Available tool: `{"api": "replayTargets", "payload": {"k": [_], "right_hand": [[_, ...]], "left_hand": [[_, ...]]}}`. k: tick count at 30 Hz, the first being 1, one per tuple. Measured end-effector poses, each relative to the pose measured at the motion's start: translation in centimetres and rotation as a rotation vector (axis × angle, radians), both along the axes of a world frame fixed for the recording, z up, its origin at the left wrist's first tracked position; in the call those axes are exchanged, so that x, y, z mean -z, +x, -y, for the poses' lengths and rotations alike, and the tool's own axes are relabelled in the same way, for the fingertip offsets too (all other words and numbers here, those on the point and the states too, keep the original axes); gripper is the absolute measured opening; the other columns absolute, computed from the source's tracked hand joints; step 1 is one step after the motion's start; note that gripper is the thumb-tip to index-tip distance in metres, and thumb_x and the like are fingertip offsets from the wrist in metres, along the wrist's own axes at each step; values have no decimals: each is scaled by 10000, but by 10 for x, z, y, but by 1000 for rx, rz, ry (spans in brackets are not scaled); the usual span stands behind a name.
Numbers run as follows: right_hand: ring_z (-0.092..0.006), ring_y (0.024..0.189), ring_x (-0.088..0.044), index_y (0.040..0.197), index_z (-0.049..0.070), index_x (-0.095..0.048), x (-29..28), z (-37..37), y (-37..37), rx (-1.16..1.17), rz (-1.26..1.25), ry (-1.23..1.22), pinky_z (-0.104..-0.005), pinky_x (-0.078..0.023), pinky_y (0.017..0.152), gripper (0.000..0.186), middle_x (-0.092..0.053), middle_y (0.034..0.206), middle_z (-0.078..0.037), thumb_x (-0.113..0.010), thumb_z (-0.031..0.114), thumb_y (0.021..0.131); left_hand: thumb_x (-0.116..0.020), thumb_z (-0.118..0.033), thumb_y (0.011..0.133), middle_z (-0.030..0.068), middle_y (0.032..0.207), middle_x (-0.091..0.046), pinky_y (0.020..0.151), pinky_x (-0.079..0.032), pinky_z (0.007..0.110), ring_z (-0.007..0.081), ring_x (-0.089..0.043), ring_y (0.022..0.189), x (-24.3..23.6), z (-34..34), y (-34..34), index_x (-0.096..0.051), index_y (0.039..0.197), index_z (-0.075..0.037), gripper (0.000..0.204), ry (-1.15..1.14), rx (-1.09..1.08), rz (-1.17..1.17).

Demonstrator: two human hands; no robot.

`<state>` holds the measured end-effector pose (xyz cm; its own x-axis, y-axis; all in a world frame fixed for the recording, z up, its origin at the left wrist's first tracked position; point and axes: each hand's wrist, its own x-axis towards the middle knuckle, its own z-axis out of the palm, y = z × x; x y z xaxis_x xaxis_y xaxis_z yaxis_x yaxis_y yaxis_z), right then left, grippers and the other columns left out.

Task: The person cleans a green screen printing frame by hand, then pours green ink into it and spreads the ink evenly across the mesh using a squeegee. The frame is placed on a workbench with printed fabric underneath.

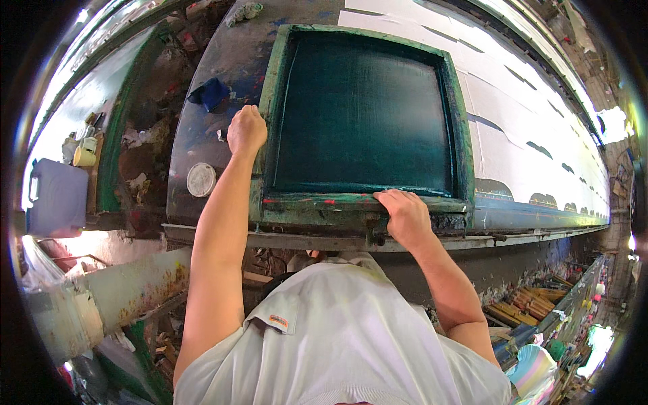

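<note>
— Hands?
— Two. Left hand (247, 129) closed on the left rail of the green frame (463, 135); right hand (403, 214) gripping the near rail.
— Frame?
— One, flat on the long surface (202, 101), dark mesh (364, 115) between both hands.
— Around it?
— One white lid (201, 179) and one blue rag (210, 93) to the left; white sheets (526, 121) to the right.

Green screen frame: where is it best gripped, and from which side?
Probably by its wooden rails, as now: left hand on the left rail, right hand on the near rail. The screen frame lies flat on the table; its mesh centre gives no grip.
</note>
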<state>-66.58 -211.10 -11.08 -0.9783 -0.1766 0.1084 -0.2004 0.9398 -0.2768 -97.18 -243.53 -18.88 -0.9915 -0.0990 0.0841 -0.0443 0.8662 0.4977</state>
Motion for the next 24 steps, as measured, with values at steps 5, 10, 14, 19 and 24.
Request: {"api": "replayTargets", "payload": {"k": [5, 10, 14, 19, 24], "right_hand": [[-328, 1242, -766, 1317, 67, -806, 19, -13, -46, -32, -184, 77, -472, -551, 1050, 515, -811, 1324, -155, -661, -110, 856], [-330, 1233, -777, 1311, 81, -812, 38, -52, -143, 8, -240, 65, -476, -559, 1037, 458, -829, 1292, -133, -619, -65, 923], [-350, 1217, -777, 1310, 94, -816, 39, -85, -229, 29, -238, 99, -504, -571, 1028, 443, -830, 1269, -130, -595, -41, 951], [-346, 1139, -791, 1295, 152, -830, 47, -125, -328, 84, -194, 143, -533, -583, 995, 405, -825, 1168, -127, -679, -5, 953], [-367, 1093, -814, 1271, 142, -841, 50, -160, -410, 66, -216, 139, -532, -634, 984, 375, -832, 1117, -161, -687, 17, 952]], "left_hand": [[-513, -405, 1179, 294, 1222, -796, 1019, -558, 626, 536, -728, 1191, 13, 15, -5, -789, 1201, -60, 443, 108, -76, -31], [-515, -388, 1183, 285, 1204, -803, 997, -562, 629, 533, -735, 1167, 16, 12, -8, -788, 1208, -68, 421, 96, -83, -51], [-502, -363, 1186, 257, 1193, -816, 969, -575, 628, 528, -744, 1160, 7, 7, -6, -781, 1210, -84, 394, -1, -81, -42], [-508, -329, 1186, 254, 1176, -818, 953, -583, 622, 527, -749, 1148, 2, 4, -2, -761, 1211, -82, 354, 27, -95, -40], [-520, -307, 1187, 252, 1169, -821, 945, -583, 619, 523, -753, 1141, -5, -6, 1, -744, 1213, -79, 321, 8, -122, -14]]}}
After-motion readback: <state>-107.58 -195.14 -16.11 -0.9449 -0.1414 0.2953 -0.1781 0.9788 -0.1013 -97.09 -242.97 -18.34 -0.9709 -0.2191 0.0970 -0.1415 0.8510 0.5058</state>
